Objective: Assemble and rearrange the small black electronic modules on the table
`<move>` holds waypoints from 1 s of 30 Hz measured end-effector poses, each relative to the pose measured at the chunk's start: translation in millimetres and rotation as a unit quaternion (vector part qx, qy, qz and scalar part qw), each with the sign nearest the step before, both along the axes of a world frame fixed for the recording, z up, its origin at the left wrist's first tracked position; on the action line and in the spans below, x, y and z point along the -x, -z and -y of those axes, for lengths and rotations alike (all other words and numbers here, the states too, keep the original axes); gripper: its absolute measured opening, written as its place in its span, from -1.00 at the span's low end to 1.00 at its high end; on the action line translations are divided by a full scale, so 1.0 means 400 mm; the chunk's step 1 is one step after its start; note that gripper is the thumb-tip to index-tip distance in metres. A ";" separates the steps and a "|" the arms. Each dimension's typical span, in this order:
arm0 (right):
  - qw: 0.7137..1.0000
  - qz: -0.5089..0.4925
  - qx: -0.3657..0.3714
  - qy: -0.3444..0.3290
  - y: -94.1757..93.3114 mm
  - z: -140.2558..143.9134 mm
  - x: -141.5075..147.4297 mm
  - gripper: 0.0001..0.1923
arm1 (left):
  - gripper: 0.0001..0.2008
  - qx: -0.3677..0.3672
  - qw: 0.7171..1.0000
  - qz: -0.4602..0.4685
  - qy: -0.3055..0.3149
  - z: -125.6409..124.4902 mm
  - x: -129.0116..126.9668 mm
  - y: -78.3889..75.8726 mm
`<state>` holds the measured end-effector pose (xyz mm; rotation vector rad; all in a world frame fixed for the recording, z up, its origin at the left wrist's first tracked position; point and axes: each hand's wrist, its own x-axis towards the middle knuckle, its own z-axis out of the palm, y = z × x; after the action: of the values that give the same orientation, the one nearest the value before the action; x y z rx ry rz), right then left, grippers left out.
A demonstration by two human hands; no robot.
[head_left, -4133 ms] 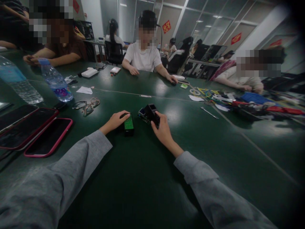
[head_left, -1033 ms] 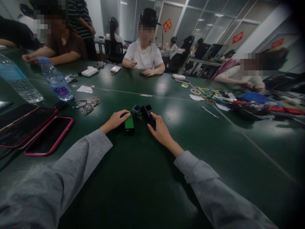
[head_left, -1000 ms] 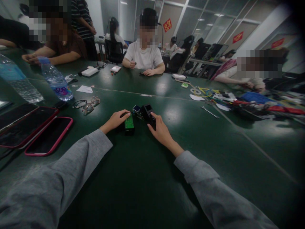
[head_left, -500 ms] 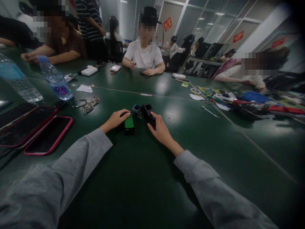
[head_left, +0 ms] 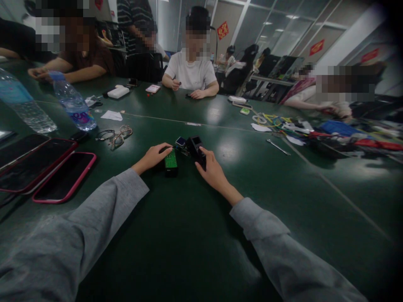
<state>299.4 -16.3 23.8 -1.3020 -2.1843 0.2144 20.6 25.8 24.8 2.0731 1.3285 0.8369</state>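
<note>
My left hand [head_left: 153, 156] is closed around the side of a black case [head_left: 171, 172], its thumb lying on the green circuit board [head_left: 171, 160] that fills the top. In my right hand [head_left: 214, 171] is a black cover [head_left: 195, 142] with a rectangular window and small openings, tilted, gripped between thumb and fingers. Between the two parts sits a small screen module [head_left: 180, 141] with thin wires near it. Whether those wires join the case to the cover is too small to tell. The undersides of both parts are hidden.
Phones, one in a pink case [head_left: 64, 178], lie at left near water bottles [head_left: 74, 102] and eyeglasses [head_left: 120, 136]. A wrench [head_left: 278, 147] and a heap of cables [head_left: 333, 130] are at right. Across the green table [head_left: 195, 235] sits a person in white [head_left: 190, 71].
Both hands keep nearly the same hold and place. The camera view has shifted very slightly, and a standing person in a striped shirt has moved right in the background.
</note>
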 end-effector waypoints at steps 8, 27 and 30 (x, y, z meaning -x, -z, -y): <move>1.000 -0.002 -0.019 -0.006 0.008 -0.004 -0.001 -0.38 | -0.58 -0.003 1.000 -0.005 -0.003 0.002 -0.001 -0.003; 1.000 0.003 -0.017 -0.007 0.007 -0.003 -0.002 -0.38 | -0.56 0.000 1.000 -0.004 0.001 0.003 0.000 -0.003; 1.000 0.002 -0.020 -0.006 0.007 -0.003 -0.001 -0.39 | -0.56 -0.002 1.000 -0.007 0.001 0.002 0.000 -0.003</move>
<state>299.7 -15.2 21.1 -1.2685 -2.1893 0.1707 20.5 24.8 25.8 2.0863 1.3330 0.8255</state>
